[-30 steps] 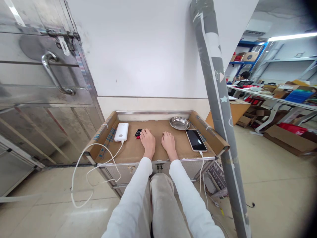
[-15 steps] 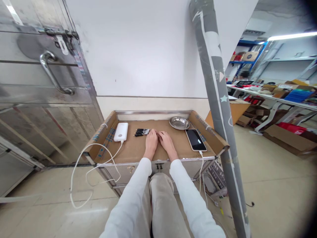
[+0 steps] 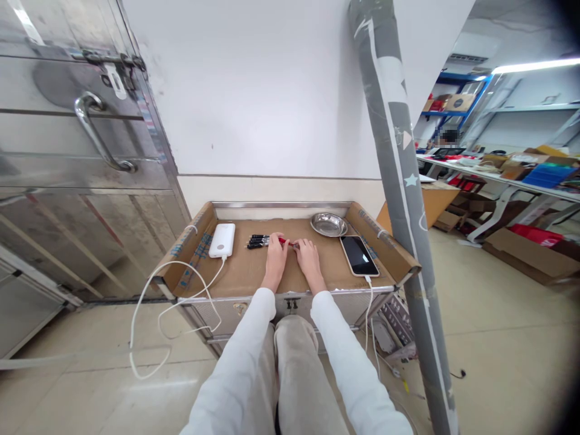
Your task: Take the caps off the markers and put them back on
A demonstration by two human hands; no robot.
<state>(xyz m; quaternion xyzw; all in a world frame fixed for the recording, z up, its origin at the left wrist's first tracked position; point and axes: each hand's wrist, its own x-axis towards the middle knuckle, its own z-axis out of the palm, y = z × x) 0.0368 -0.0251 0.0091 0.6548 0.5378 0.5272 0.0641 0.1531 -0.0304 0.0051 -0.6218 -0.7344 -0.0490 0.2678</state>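
Observation:
My left hand [image 3: 275, 256] and my right hand [image 3: 308, 256] sit close together at the middle of a brown cardboard-lined tray [image 3: 244, 275] on a metal cabinet. Between their fingertips they hold a red pen [image 3: 285, 241], lying level. Both hands are closed on it in a pinch. Just left of my left hand lie several black pens [image 3: 257, 241] side by side.
A white power bank [image 3: 222, 240] with a looping white cable [image 3: 149, 314] lies at the tray's left. A steel dish [image 3: 328, 224] and a phone [image 3: 359, 255] are at the right. A grey wrapped pole [image 3: 399, 181] leans right of the cabinet; a steel door [image 3: 77, 151] stands left.
My hands have moved together from apart and now hold a red pen between them. The black pens, earlier under my left hand, are uncovered.

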